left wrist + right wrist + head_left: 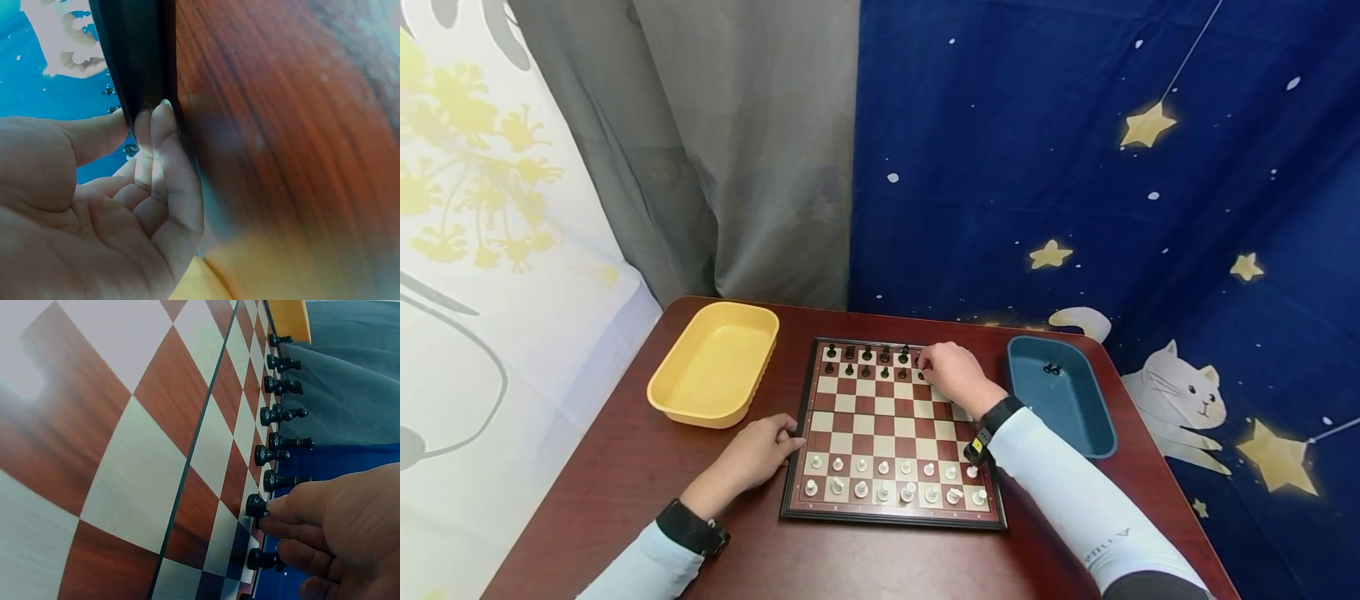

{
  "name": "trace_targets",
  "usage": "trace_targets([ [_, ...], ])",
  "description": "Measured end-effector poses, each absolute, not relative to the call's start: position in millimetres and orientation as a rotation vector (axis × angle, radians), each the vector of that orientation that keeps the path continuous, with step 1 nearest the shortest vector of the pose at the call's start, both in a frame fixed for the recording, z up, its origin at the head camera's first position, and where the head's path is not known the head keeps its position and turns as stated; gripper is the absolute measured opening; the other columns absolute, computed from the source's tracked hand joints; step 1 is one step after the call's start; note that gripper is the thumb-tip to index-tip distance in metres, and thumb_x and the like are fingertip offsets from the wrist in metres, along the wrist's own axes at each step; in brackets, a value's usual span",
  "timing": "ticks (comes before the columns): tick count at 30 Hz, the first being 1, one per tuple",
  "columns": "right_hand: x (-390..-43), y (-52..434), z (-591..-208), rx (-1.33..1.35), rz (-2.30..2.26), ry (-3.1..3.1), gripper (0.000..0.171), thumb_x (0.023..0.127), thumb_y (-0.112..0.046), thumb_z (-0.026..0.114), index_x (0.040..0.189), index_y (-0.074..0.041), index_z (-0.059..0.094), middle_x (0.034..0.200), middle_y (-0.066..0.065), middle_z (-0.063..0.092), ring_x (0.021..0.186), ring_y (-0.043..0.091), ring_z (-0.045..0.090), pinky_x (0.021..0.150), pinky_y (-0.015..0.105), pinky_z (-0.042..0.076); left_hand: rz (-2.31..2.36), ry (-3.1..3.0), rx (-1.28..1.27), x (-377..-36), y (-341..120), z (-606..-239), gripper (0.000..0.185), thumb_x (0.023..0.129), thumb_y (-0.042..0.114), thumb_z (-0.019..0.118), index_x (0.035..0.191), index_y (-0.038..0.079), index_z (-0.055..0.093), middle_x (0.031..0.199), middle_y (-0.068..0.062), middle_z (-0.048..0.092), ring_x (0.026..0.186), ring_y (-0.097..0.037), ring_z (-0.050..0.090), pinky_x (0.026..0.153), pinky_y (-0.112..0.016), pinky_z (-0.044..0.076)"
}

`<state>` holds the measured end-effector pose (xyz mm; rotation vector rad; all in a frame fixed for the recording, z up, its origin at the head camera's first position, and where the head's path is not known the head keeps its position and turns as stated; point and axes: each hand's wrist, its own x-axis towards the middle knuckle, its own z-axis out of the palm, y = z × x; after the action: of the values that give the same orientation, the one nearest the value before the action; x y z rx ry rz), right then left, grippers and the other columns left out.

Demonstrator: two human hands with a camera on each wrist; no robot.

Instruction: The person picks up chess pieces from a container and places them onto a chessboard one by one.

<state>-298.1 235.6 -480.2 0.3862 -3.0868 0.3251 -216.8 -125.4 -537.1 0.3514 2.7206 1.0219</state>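
Note:
A chessboard (pixel 875 426) lies on the table, with black chess pieces (pixel 867 354) in two rows along its far side and white chess pieces (pixel 883 492) in two rows along the near side. At the far right of the board, my right hand (pixel 958 377) pinches a black pawn (pixel 255 505) between thumb and index finger; its base is at the board surface. Another black piece (pixel 262 559) stands close by the other fingers. My left hand (pixel 756 454) holds the board's left edge (pixel 134 56), thumb on top and curled fingers against the side.
A yellow bin (pixel 715 367) stands left of the board. To the right is a blue bin (pixel 1060 404) with a few small black pieces (pixel 1052 368) inside. The dark red table (pixel 625 500) backs onto grey and blue curtains (pixel 1000 167).

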Motion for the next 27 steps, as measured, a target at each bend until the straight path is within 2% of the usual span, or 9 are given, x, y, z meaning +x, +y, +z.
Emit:
trace_targets([
  [6, -298, 236, -482, 0.375, 0.350, -3.095, 0.010, 0.103, -0.010, 0.078, 0.113, -0.010, 0.082, 0.091, 0.001, 0.075, 0.074, 0.016, 0.063, 0.074, 0.040, 0.055, 1.021, 2.724, 0.355, -216, -126, -535, 0.026, 0.108, 0.024, 0.075, 0.124, 0.004, 0.072, 0.085, 0.002, 0.063, 0.072, -0.013, 0.059, 0.075, -0.037, 0.051],
  [10, -297, 238, -479, 0.364, 0.395, -3.102, 0.021, 0.103, -0.005, 0.074, 0.124, -0.005, 0.080, 0.081, 0.001, 0.071, 0.067, 0.018, 0.059, 0.067, 0.038, 0.048, 1.019, 2.726, 0.355, -216, -126, -535, 0.026, 0.108, 0.024, 0.075, 0.124, 0.004, 0.072, 0.085, 0.002, 0.063, 0.073, -0.013, 0.059, 0.075, -0.037, 0.050],
  [13, -294, 244, -474, 0.351, 0.429, -3.100, 0.023, 0.104, -0.006, 0.074, 0.126, -0.004, 0.078, 0.082, 0.002, 0.071, 0.065, 0.018, 0.057, 0.066, 0.037, 0.045, 1.022, 2.724, 0.361, -215, -126, -535, 0.027, 0.108, 0.024, 0.075, 0.125, 0.004, 0.072, 0.085, 0.003, 0.063, 0.073, -0.013, 0.059, 0.074, -0.037, 0.051],
  [17, -289, 259, -467, 0.327, 0.470, -3.091, 0.023, 0.105, -0.008, 0.075, 0.127, -0.003, 0.078, 0.092, 0.004, 0.074, 0.068, 0.018, 0.059, 0.067, 0.037, 0.047, 1.024, 2.720, 0.364, -214, -126, -533, 0.027, 0.108, 0.025, 0.075, 0.125, 0.003, 0.072, 0.085, 0.002, 0.064, 0.072, -0.012, 0.059, 0.075, -0.038, 0.051],
  [21, -283, 281, -457, 0.265, 0.499, -3.049, 0.018, 0.105, -0.011, 0.075, 0.121, -0.004, 0.078, 0.098, 0.007, 0.076, 0.075, 0.020, 0.067, 0.071, 0.042, 0.055, 1.016, 2.722, 0.360, -213, -126, -532, 0.028, 0.108, 0.025, 0.075, 0.126, 0.003, 0.072, 0.086, 0.002, 0.063, 0.073, -0.013, 0.059, 0.074, -0.038, 0.051],
  [24, -280, 308, -452, 0.184, 0.500, -2.989, 0.014, 0.106, -0.014, 0.075, 0.116, -0.004, 0.078, 0.099, 0.010, 0.077, 0.081, 0.024, 0.071, 0.075, 0.046, 0.058, 1.015, 2.722, 0.364, -213, -127, -532, 0.028, 0.108, 0.025, 0.075, 0.126, 0.003, 0.072, 0.086, 0.002, 0.063, 0.074, -0.013, 0.058, 0.074, -0.038, 0.051],
  [27, -279, 341, -450, 0.076, 0.468, -2.936, 0.015, 0.108, -0.014, 0.072, 0.114, -0.001, 0.077, 0.101, 0.016, 0.078, 0.080, 0.028, 0.071, 0.072, 0.049, 0.057, 1.012, 2.725, 0.371, -214, -127, -532, 0.028, 0.108, 0.025, 0.075, 0.125, 0.003, 0.072, 0.087, 0.002, 0.063, 0.075, -0.014, 0.058, 0.075, -0.038, 0.051],
])
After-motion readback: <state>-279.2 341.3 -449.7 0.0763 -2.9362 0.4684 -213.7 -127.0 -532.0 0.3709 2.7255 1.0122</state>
